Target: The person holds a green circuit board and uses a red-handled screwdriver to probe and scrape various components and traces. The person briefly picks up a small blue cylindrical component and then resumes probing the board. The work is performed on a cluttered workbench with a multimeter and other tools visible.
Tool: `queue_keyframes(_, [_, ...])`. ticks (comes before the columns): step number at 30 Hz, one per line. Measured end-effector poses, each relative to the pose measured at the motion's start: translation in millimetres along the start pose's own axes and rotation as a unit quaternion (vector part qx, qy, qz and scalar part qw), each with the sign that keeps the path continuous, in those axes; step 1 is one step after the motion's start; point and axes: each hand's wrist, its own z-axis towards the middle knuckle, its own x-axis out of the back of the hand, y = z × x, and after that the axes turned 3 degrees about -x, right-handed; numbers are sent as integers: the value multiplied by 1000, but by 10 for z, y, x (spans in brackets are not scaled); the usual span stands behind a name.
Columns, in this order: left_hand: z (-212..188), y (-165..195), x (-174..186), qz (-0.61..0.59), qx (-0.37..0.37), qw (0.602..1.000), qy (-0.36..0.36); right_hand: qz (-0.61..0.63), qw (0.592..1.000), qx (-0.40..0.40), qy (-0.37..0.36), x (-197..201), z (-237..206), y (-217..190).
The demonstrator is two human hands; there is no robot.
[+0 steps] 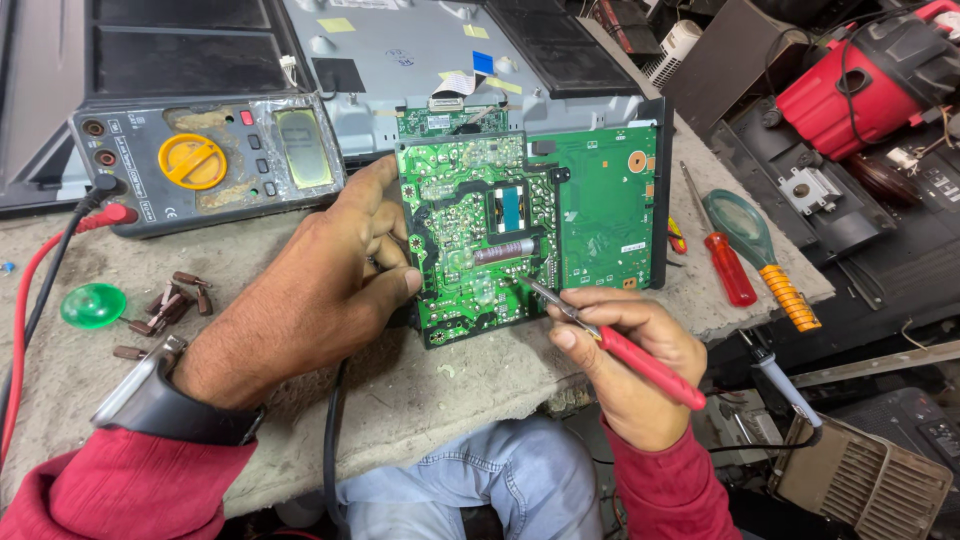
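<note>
Green circuit board [480,235] sits tilted up on the worn grey bench top [420,390], solder side facing the camera, right in the middle of the view. Left hand [320,290] has its fingers curled around the board's left edge, thumb pressed on the front face, so it's propping the thing up. Right hand [630,365] is pinched shut around a red-handled probe [610,340], held like a pen, with the metal tip touching the board near its lower middle. A second, brighter green board [605,205] lies just behind and to the right, partly covered by the first one. Up left there's a grubby grey multimeter [205,160] with a yellow dial, red and black leads [50,260] running off its left side. Small brown components [170,305] are scattered beside a green plastic cap [93,305]. Off to the right lie a red screwdriver [725,262] and a green-handled tool [765,255], side by side near the bench edge.
</note>
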Motion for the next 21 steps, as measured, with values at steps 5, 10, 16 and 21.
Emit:
queue_keyframes(5, [2,7,-4,-13,-15,1000,-4,183,977,-102,21,113,175,81])
queue_keyframes(10, [2,-11,-11,-12,-10,1000,-5,222,962,-158,11,160,256,119])
queue_keyframes(16, [-1,-33,-22,4,-28,1000,-4,250,954,-162,-2,242,284,127])
queue_keyframes(21, [-6,-46,-38,4,-14,1000,-9,188,973,-117,67,258,294,170])
